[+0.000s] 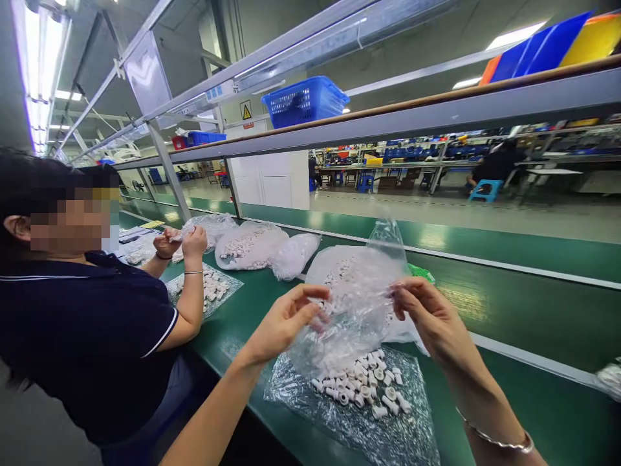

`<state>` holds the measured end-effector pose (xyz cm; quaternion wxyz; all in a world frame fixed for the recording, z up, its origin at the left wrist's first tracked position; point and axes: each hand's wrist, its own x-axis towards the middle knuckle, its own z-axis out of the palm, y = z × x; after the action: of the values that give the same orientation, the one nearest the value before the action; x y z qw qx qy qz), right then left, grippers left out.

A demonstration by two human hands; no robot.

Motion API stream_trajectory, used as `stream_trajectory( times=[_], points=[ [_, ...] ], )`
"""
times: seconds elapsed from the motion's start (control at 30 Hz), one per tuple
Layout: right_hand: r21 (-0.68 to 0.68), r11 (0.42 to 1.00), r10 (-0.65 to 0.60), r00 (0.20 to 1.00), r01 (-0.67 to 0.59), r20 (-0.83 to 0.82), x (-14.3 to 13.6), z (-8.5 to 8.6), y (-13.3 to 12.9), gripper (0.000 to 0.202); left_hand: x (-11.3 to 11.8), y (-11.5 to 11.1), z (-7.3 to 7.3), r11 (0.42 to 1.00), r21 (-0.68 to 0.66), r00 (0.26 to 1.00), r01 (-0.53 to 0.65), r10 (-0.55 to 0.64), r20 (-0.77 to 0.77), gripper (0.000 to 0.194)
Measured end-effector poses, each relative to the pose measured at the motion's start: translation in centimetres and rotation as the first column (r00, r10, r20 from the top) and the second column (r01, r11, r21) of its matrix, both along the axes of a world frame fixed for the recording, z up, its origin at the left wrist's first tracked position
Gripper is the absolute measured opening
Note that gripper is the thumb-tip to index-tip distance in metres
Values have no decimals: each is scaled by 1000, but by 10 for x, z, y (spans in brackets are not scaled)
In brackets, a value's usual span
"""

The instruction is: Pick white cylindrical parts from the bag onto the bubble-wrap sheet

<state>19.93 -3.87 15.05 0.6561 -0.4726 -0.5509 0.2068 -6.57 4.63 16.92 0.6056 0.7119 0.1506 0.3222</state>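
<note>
A clear plastic bag (339, 333) hangs crumpled between my hands, above a heap of small white pipe-like fittings (363, 382). My right hand (427, 310) pinches the bag's right edge between thumb and fingers. On the other side, my left hand (286, 320) has its thumb and fingers apart, the fingertips right at the bag and partly blurred by it. The fittings lie loose on a sheet of clear bubble wrap (392, 433) on the green bench. Behind the held bag sits a larger translucent bag (317, 265) of white parts, partly covered by it.
A co-worker (87, 323) sits at the left, hands raised with clear plastic, near another pile of fittings (213, 288). More filled bags (252, 243) line the green bench (548, 401). Overhead, a shelf carries a blue basket (305, 102). Something green (421, 272) lies behind my right hand.
</note>
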Motion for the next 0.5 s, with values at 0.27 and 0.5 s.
stream_trajectory(
  times=[0.27,0.5],
  points=[
    [-84,994,68,998,-67,0,-10,-8,3,28,26,-10,-11,946,305,938,-112,201,-281,28],
    [43,991,125,992,-125,7,-28,3,-4,84,30,10,-32,359,821,652,-443,758,20,10]
  ],
)
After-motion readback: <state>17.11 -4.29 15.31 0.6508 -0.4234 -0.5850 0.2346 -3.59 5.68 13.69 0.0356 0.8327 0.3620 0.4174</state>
